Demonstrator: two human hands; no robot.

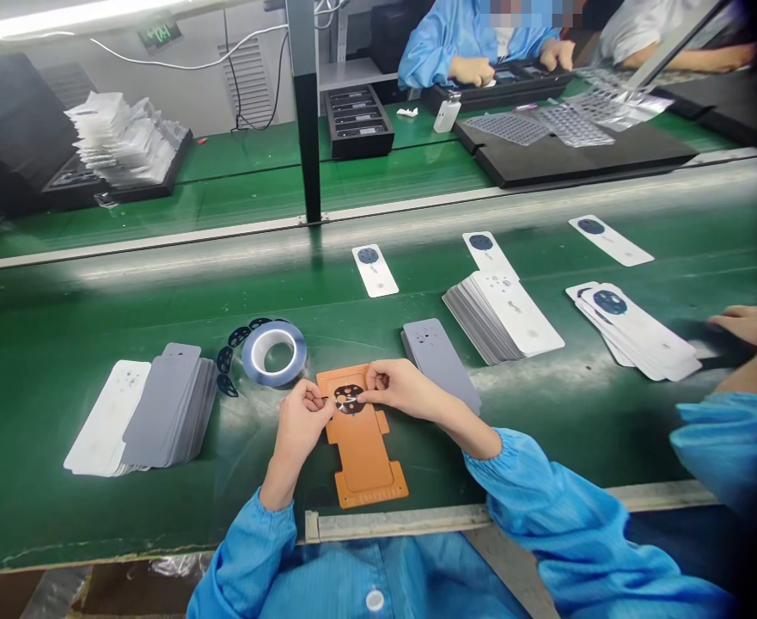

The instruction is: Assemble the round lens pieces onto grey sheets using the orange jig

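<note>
Right in front of me lies an orange jig plate (362,460) with a shallow recess. A black round sticker (351,401) with several holes is at the plate's upper part. My left hand (302,423) pinches at its left edge, fingertips closed. From the right, my right hand (402,389) closes thumb and forefinger at the sticker's other edge. Whether the sticker touches the plate is hard to tell. Left of the plate stands a roll of clear-blue tape (275,352), its trailing strip carrying black stickers (224,359).
Grey panels (168,404) and white panels (104,417) are stacked at left. A grey stack (439,352) and a white stack (513,314) stand at right. White panels with dark circles (636,331) lie farther right, near a co-worker's hand (755,335). A black post (305,129) rises behind.
</note>
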